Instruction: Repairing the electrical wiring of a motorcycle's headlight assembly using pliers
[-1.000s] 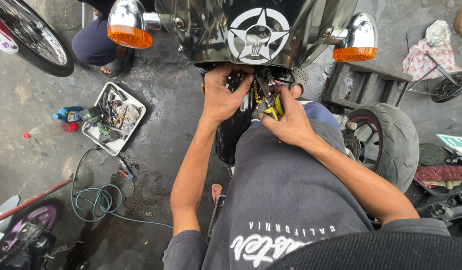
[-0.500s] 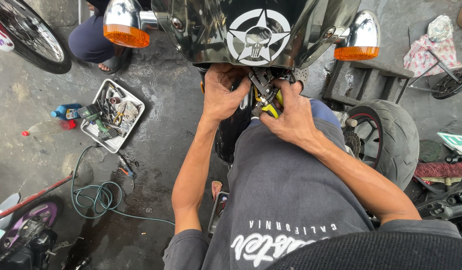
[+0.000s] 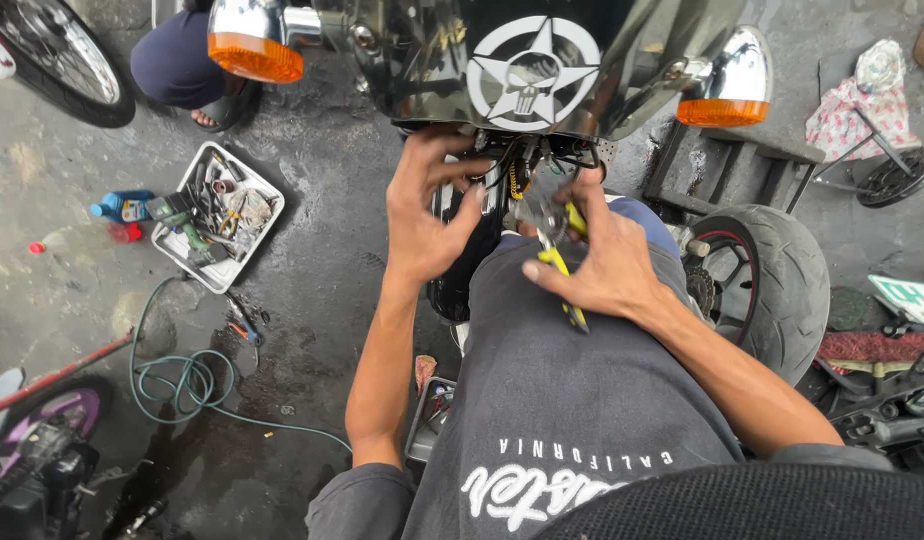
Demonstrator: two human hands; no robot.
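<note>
1. Closest to me is my grey shirt (image 3: 562,400), filling the bottom of the view, with both bare forearms reaching up from it.
2. My right hand (image 3: 607,255) is closed around yellow-handled pliers (image 3: 554,250). The fingers wrap the handles, 1 yellow grip pokes out below the palm, and the metal nose points up toward the wires.
3. My left hand (image 3: 427,215) is open, fingers spread and slightly curled, gripping nothing. Its fingertips sit at the underside of the black fender (image 3: 542,70); I cannot tell whether they touch the wires.
4. The wires (image 3: 517,170), some yellow, hang in a tangle just under the fender, between my 2 hands.
5. The fender bears a white star emblem, with 2 orange turn signals, 1 at the left (image 3: 254,55) and 1 at the right (image 3: 724,108).
6. On the wet concrete to my left lies a metal tray (image 3: 172,245) of tools, with a blue bottle (image 3: 122,207) just beside it and a green hose (image 3: 182,375) coiled nearer me.
7. A loose tyre (image 3: 777,285) lies to my right.
8. At the top left, another person's foot (image 3: 214,108) in a sandal shows near a wheel (image 3: 67,65).
</note>
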